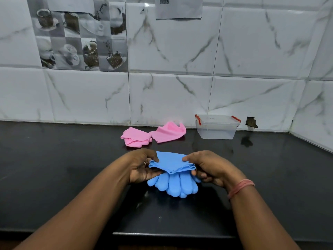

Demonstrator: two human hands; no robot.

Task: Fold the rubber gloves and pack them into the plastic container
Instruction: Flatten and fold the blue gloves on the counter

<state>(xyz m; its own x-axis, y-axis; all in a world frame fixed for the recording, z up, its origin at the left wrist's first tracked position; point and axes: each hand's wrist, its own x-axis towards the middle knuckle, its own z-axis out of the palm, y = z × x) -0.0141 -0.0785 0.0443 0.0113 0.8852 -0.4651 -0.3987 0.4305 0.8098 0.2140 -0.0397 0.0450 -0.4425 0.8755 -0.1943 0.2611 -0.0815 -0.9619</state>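
Blue rubber gloves (172,175) are held just above the black counter, cuffs folded over on top, fingers hanging toward me. My left hand (142,166) pinches the cuff's left corner. My right hand (209,168) pinches the right corner. Two pink rubber gloves lie farther back near the wall: one (135,137) on the left, the other (169,132) right of it. The clear plastic container (217,131) with red latches stands at the back right, lid on.
The black counter (72,168) runs along a white marble-tiled wall (180,91) that turns a corner at the right. A hole in the wall (251,122) sits right of the container. The counter's front edge (171,234) is near me.
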